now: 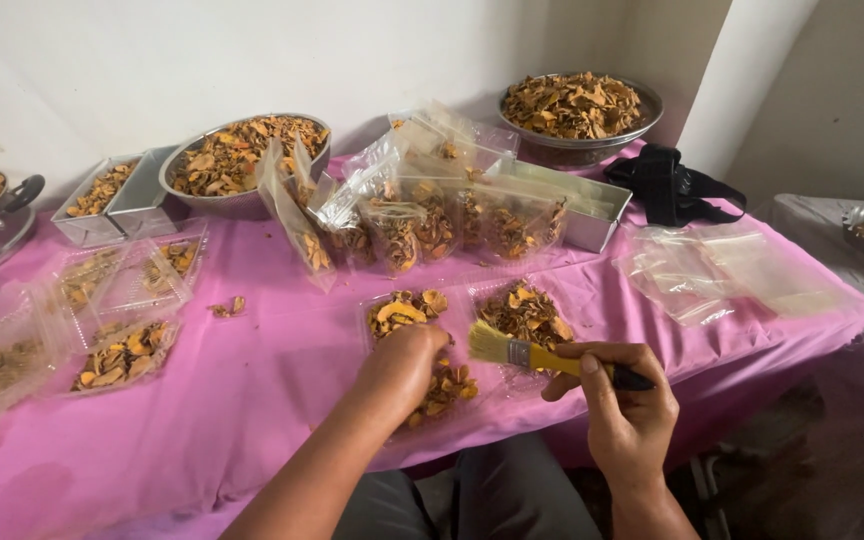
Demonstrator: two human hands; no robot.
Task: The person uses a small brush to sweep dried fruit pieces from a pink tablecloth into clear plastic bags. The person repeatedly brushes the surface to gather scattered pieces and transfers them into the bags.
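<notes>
Under the left hand (407,362), dried slices (442,385) partly hidden; tray outline unclear.

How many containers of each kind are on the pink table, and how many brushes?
Round metal bowls: 2
Rectangular metal tins: 3
Clear plastic trays: too overlapped to count
Brushes, in the right hand: 1
Total counted: 6

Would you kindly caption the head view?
Right hand holds yellow-handled brush; left hand rests on orange dried chips, pink tablecloth.

The pink-clothed surface (252,390) carries metal bowls (237,160) at 11 o'clock, filled pouches (422,225) at centre, empty bags (722,265) at 3 o'clock.
</notes>
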